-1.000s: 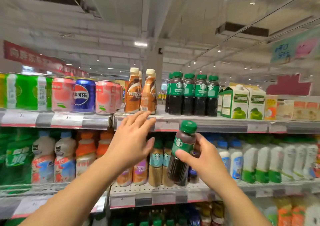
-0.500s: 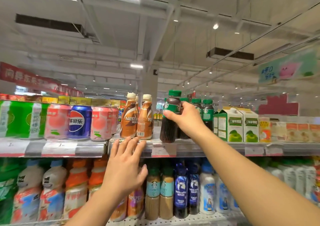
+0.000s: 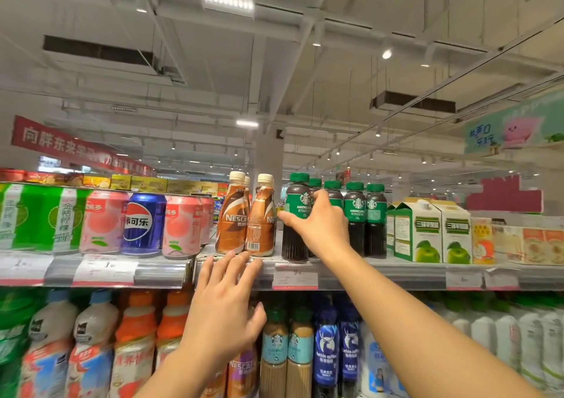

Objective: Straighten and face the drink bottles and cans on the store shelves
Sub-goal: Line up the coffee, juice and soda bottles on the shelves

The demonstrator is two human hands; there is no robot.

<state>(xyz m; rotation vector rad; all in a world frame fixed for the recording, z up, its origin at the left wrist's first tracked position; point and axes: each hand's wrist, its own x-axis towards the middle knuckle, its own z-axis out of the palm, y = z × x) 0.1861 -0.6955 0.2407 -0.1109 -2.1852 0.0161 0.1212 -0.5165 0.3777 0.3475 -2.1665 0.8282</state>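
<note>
the right hand [image 3: 317,227] is wrapped around a green-cap starbucks americano bottle [image 3: 295,214]. the thumb is on the left of the label and the fingers curl round the right. the bottle stands up straight on the top shelf [image 3: 366,272], at the front left of the row of other americano bottles [image 3: 364,219]. its label faces out. at 9 o'clock from it, just beside it, stand two brown nescafe bottles [image 3: 245,217]. the left hand [image 3: 225,309] is loose with its fingers spread, holding nothing. its fingertips [image 3: 254,265] are up by the shelf edge, at 6 o'clock from the nescafe bottles. at 3 o'clock from the row are green apple juice cartons [image 3: 427,233].
</note>
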